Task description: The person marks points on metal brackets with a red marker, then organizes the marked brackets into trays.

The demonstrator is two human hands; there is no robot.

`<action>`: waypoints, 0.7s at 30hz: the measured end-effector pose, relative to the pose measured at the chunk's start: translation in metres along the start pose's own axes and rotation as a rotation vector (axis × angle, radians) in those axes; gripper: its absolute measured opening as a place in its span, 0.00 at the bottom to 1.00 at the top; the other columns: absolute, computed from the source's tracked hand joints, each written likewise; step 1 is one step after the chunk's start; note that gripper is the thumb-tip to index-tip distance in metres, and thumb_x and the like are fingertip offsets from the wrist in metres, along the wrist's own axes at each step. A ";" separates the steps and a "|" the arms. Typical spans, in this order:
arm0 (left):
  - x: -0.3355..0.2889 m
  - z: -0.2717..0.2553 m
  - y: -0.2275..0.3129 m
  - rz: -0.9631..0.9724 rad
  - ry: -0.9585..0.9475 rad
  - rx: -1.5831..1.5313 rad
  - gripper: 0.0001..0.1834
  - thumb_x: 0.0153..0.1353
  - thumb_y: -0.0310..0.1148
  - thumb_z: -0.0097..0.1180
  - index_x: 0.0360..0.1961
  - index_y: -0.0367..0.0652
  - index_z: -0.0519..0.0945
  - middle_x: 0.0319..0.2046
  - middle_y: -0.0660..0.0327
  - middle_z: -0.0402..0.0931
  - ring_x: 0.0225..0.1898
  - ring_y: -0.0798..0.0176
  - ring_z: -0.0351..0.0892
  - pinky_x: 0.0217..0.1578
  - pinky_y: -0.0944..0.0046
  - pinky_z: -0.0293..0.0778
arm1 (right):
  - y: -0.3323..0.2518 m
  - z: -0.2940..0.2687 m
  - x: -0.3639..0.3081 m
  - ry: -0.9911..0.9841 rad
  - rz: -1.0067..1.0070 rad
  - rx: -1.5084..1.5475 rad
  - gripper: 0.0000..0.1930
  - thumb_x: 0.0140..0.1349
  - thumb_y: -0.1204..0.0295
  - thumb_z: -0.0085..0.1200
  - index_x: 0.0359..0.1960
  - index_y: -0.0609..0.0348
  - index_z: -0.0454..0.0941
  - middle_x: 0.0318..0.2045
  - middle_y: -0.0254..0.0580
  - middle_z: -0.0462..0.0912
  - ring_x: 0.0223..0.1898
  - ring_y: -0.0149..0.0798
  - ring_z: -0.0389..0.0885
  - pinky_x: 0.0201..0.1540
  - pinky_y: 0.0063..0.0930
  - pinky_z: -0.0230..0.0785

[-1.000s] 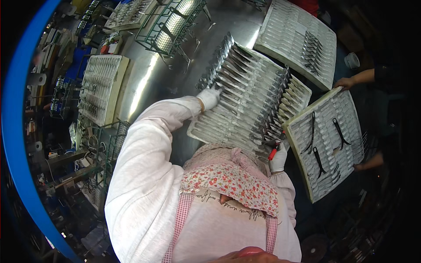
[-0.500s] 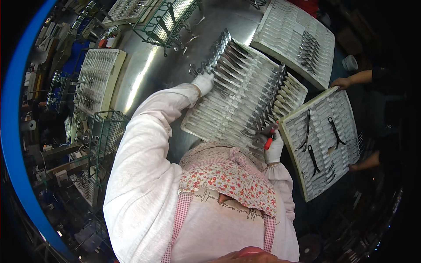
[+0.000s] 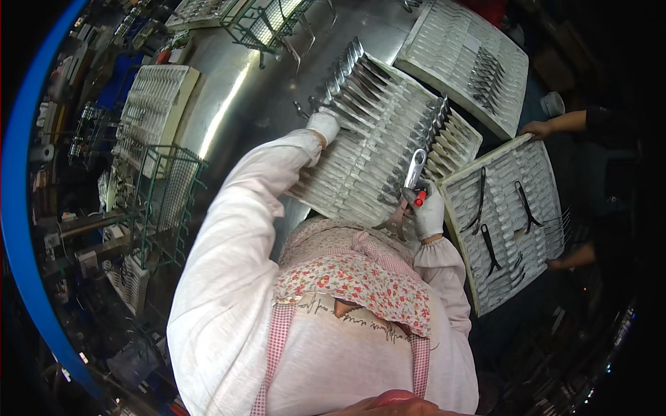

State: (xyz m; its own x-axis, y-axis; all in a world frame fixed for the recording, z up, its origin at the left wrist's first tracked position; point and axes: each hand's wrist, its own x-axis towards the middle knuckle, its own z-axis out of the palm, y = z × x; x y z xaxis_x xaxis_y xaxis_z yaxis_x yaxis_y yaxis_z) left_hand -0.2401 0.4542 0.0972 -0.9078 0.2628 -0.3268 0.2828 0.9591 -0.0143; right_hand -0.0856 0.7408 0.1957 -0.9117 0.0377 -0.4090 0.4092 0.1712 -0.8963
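A pale moulded tray (image 3: 371, 149) in front of me carries rows of long metal utensils (image 3: 357, 87). My left hand (image 3: 324, 126), in a white glove, is at the tray's left edge, curled beside the utensil ends; what it holds is hidden. My right hand (image 3: 429, 210), gloved too, is closed at the tray's near right corner. It grips a metal utensil (image 3: 415, 168) with a hole in its shiny handle; its splayed end points down toward my apron. A red cylindrical thing (image 3: 421, 197) also sticks out of that hand, mostly covered.
A co-worker's hands (image 3: 538, 130) hold another tray (image 3: 472, 184) at right, bearing several dark utensils. A further tray (image 3: 423, 48) lies at the back right. Green wire baskets (image 3: 243, 31) stand on the metal table (image 3: 222, 90) and at left (image 3: 166, 187). One more tray (image 3: 154, 104) lies left.
My right hand has moved up slightly and turned, so the utensil's holed handle now shows above it. My left hand stays near the same tray edge. The view has shifted a little.
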 end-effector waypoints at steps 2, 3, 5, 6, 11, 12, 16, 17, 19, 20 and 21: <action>-0.025 -0.018 0.004 -0.026 -0.033 0.039 0.12 0.56 0.34 0.49 0.31 0.41 0.84 0.33 0.49 0.81 0.37 0.51 0.81 0.38 0.54 0.76 | -0.001 -0.003 0.001 -0.003 -0.065 0.047 0.13 0.53 0.75 0.61 0.39 0.61 0.72 0.26 0.32 0.75 0.19 0.23 0.70 0.18 0.17 0.62; -0.040 -0.029 0.003 -0.112 -0.058 -0.122 0.13 0.56 0.37 0.52 0.30 0.41 0.84 0.33 0.50 0.81 0.37 0.51 0.81 0.38 0.54 0.76 | -0.001 -0.003 0.003 0.001 -0.122 0.096 0.14 0.52 0.76 0.62 0.39 0.61 0.72 0.25 0.31 0.74 0.17 0.22 0.68 0.17 0.17 0.60; -0.070 -0.048 0.002 -0.234 -0.085 -0.359 0.18 0.57 0.45 0.58 0.33 0.37 0.82 0.32 0.51 0.81 0.31 0.54 0.83 0.30 0.56 0.77 | -0.004 -0.003 0.006 -0.050 -0.075 0.171 0.15 0.52 0.76 0.62 0.40 0.61 0.72 0.26 0.30 0.74 0.17 0.22 0.67 0.17 0.17 0.60; -0.088 -0.054 0.005 -0.334 -0.128 -0.785 0.18 0.57 0.43 0.58 0.35 0.36 0.81 0.31 0.51 0.81 0.29 0.55 0.83 0.26 0.58 0.77 | -0.006 -0.001 0.008 -0.068 0.011 0.238 0.16 0.52 0.76 0.62 0.41 0.60 0.72 0.27 0.30 0.74 0.17 0.21 0.67 0.17 0.16 0.59; -0.185 -0.065 0.045 -0.491 -0.120 -2.124 0.23 0.61 0.42 0.55 0.47 0.31 0.70 0.34 0.46 0.78 0.30 0.56 0.82 0.23 0.60 0.79 | -0.016 0.023 0.018 -0.146 -0.203 0.141 0.22 0.47 0.80 0.64 0.46 0.62 0.71 0.29 0.31 0.74 0.23 0.21 0.69 0.23 0.15 0.62; -0.197 -0.064 0.051 -0.474 -0.080 -2.216 0.24 0.61 0.43 0.55 0.47 0.32 0.70 0.35 0.45 0.78 0.31 0.56 0.81 0.25 0.60 0.80 | -0.018 0.027 0.019 -0.204 -0.084 0.202 0.23 0.48 0.79 0.63 0.48 0.63 0.71 0.30 0.31 0.75 0.28 0.23 0.71 0.29 0.16 0.64; -0.229 -0.059 0.065 -0.348 0.053 -2.648 0.26 0.60 0.46 0.54 0.48 0.33 0.69 0.36 0.46 0.76 0.31 0.59 0.79 0.32 0.63 0.79 | -0.027 0.049 0.025 -0.380 -0.094 0.227 0.22 0.50 0.79 0.62 0.48 0.63 0.71 0.31 0.33 0.75 0.29 0.25 0.73 0.31 0.17 0.66; -0.236 -0.058 0.065 -0.345 0.082 -2.636 0.29 0.60 0.51 0.53 0.49 0.34 0.68 0.37 0.46 0.76 0.32 0.60 0.78 0.34 0.64 0.79 | -0.029 0.056 0.025 -0.416 -0.109 0.288 0.21 0.50 0.79 0.62 0.48 0.63 0.71 0.30 0.33 0.75 0.29 0.26 0.74 0.31 0.18 0.66; -0.250 -0.058 0.063 -0.288 0.099 -2.503 0.40 0.56 0.64 0.46 0.53 0.37 0.67 0.38 0.48 0.75 0.33 0.60 0.77 0.35 0.65 0.76 | -0.035 0.066 0.025 -0.478 -0.128 0.237 0.21 0.51 0.79 0.62 0.48 0.63 0.71 0.31 0.34 0.75 0.29 0.26 0.75 0.32 0.19 0.67; -0.257 -0.059 0.061 -0.302 0.134 -2.511 0.40 0.56 0.64 0.46 0.53 0.37 0.67 0.38 0.48 0.75 0.33 0.60 0.77 0.35 0.65 0.76 | -0.037 0.072 0.024 -0.504 -0.120 0.204 0.21 0.51 0.79 0.61 0.47 0.63 0.71 0.31 0.34 0.75 0.30 0.27 0.75 0.32 0.19 0.68; -0.264 -0.060 0.060 -0.265 0.203 -2.521 0.43 0.54 0.67 0.45 0.53 0.37 0.67 0.39 0.49 0.75 0.34 0.58 0.77 0.35 0.65 0.76 | -0.040 0.078 0.022 -0.527 -0.155 0.211 0.20 0.51 0.79 0.61 0.46 0.63 0.71 0.32 0.36 0.76 0.31 0.28 0.77 0.34 0.21 0.69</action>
State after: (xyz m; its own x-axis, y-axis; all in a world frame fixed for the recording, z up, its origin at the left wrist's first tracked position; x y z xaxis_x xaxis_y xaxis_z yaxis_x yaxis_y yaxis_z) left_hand -0.0024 0.4488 0.2390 -0.8924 0.0444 -0.4490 -0.3300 -0.7430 0.5823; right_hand -0.1197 0.6581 0.2090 -0.8428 -0.4755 -0.2520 0.3198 -0.0658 -0.9452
